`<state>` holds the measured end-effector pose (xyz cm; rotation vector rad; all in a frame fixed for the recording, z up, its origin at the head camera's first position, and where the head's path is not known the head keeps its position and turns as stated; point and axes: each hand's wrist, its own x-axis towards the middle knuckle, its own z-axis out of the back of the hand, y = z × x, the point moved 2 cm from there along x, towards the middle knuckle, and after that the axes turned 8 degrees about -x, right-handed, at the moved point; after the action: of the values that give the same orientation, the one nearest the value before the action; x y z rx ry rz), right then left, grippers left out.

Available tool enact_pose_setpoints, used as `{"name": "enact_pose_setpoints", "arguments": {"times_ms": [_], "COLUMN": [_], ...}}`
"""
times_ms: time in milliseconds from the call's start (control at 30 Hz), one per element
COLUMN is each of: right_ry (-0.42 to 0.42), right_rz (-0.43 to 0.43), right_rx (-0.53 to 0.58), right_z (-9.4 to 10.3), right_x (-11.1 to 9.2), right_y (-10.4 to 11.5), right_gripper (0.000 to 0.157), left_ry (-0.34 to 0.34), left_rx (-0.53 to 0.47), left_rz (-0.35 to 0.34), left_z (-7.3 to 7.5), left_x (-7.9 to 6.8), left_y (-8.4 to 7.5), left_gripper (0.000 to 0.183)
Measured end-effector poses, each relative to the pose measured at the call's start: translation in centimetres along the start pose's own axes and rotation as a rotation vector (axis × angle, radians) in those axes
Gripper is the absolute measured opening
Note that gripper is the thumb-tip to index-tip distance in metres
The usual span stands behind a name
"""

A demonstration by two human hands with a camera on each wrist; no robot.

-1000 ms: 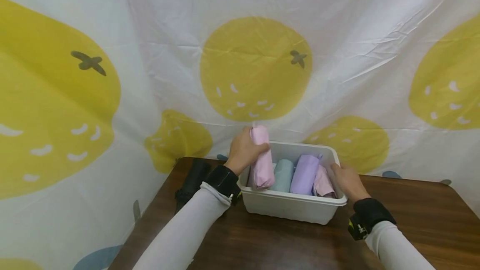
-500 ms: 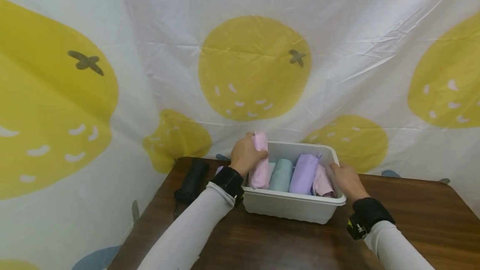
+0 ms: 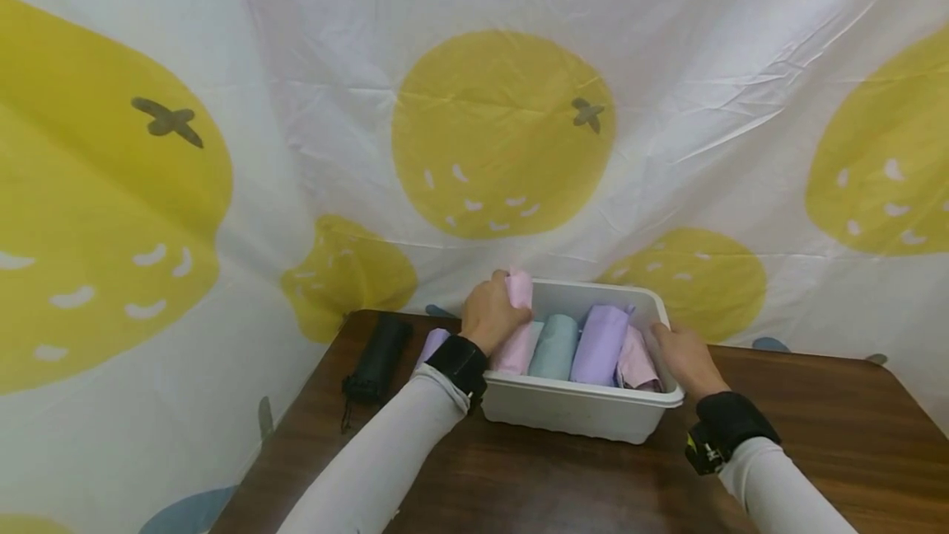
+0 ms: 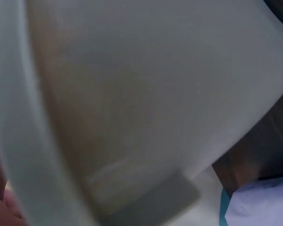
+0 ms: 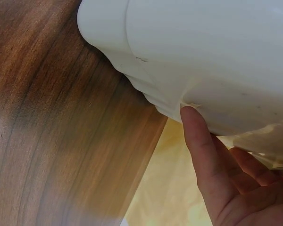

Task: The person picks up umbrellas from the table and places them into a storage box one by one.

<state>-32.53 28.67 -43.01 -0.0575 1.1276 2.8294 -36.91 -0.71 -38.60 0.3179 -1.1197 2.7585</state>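
My left hand (image 3: 491, 313) grips a pink fabric roll (image 3: 511, 352) at the left end of a white plastic bin (image 3: 571, 406). The roll stands tilted, its lower end down inside the bin and its top above the rim. Beside it in the bin lie a pale teal roll (image 3: 554, 348), a lavender roll (image 3: 600, 346) and a folded pink cloth (image 3: 639, 363). My right hand (image 3: 689, 357) holds the bin's right end; in the right wrist view its fingers (image 5: 203, 150) lie against the outer wall. The left wrist view is mostly filled by the bin's outer wall (image 4: 170, 84).
Left of the bin, a black roll (image 3: 381, 357) with a cord lies on the dark wooden table (image 3: 578, 484). A lavender roll (image 3: 433, 344) lies between it and the bin, partly behind my left wrist. A fruit-printed curtain (image 3: 504, 138) hangs behind the table.
My left hand has lowered the pink roll further into the bin. The lavender roll outside has come into view past my wrist. My right hand stays at the bin's right end.
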Motion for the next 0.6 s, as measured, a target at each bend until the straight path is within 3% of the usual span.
{"name": "enact_pose_setpoints", "arguments": {"times_ms": [600], "right_ry": [0.009], "right_rz": [-0.005], "right_rx": [-0.021], "right_z": [-0.04], "right_x": [0.13], "right_y": [-0.15], "right_gripper": [0.071], "left_ry": [0.003], "left_rx": [0.024], "left_rz": [-0.011], "left_z": [-1.01], "left_x": [-0.05], "left_y": [0.78], "left_gripper": [0.067]}}
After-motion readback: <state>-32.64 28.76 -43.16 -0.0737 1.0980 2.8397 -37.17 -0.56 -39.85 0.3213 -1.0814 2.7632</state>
